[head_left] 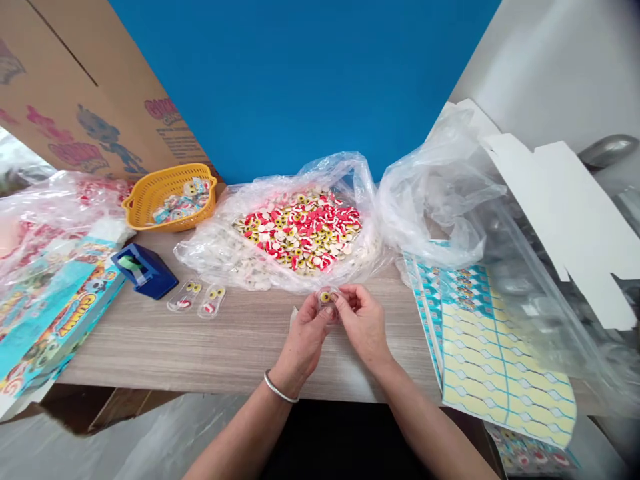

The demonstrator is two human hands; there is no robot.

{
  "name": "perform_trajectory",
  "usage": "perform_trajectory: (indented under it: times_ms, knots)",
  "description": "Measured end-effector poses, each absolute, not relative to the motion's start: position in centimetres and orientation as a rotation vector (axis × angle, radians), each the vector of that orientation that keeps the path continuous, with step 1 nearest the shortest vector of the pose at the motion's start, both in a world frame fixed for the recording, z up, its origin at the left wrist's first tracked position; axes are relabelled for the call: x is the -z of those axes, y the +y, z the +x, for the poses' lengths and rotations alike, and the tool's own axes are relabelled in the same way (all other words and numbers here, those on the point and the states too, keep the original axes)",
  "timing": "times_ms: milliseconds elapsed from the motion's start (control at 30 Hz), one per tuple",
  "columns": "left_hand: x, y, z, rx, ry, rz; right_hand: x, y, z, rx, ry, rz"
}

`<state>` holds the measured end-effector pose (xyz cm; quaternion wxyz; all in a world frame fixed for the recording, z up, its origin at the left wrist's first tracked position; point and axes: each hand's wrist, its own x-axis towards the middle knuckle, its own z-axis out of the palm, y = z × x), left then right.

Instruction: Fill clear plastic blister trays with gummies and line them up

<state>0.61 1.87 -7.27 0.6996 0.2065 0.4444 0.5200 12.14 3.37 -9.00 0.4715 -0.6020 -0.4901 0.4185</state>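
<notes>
My left hand (307,333) grips a small clear plastic blister shell (323,291) by its lower edge, over the table's front half. A yellow, eye-like candy shows in the shell's upper part. The fingers of my right hand (364,327) are closed at the shell's right side, the thumb pressing on it; a second piece there is mostly hidden. Just beyond my hands lies an open clear bag (215,250) full of loose red-and-white and yellow eye-like candies (305,230). To the left, two similar shells (211,301) lie on the table with eye pieces and a red-and-white piece inside.
A blue tape dispenser (150,270) and a yellow basket (170,173) with small packs stand left. Further left are a printed box (75,307) and a bag of red pieces. Printed label sheets (500,360), a crumpled bag (425,200) and white cardboard (565,213) are on the right.
</notes>
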Motion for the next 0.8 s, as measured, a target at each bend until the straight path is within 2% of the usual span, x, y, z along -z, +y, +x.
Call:
perform_trajectory:
  times_ms: [200, 367, 533, 800]
  knots:
    - [9.0, 1.1, -2.2, -1.222, 1.162, 0.505, 10.2, 3.5, 10.3, -1.01, -1.443, -1.484]
    - [11.5, 1.3, -10.9, -1.18, 1.801, 0.852, 11.5, 2.6, 8.5, -1.095, -1.603, -1.423]
    - [11.6, 2.7, -18.4, -0.938, 2.223, 1.096, 12.1, 1.9, 7.8, -1.144, -1.7, -1.398]
    - [10.8, 3.3, -19.6, -0.462, 2.421, 1.516, 12.8, 1.5, 8.4, -1.14, -1.792, -1.391]
